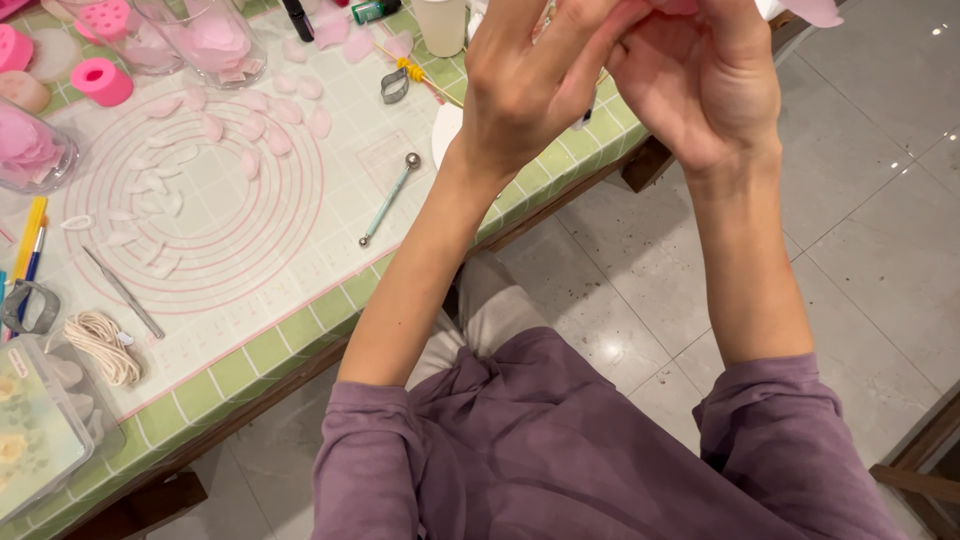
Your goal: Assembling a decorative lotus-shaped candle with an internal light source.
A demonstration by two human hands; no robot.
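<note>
Both my hands are raised close together at the top of the view, above the table's right corner. My left hand has its fingers curled and pinched toward my right hand, whose palm faces me. A pale pink petal-like piece pokes out at the top edge by my right hand's fingers. What exactly the fingertips pinch is cut off by the frame. Below them lies a translucent mat with pink ring markings, strewn with pink and white petals.
A ball-tipped tool and a thin metal pick lie on the mat. Pink cutters, clear jars of petals, a coil of cord, brushes and a clear box crowd the green-tiled table. Grey tile floor lies right.
</note>
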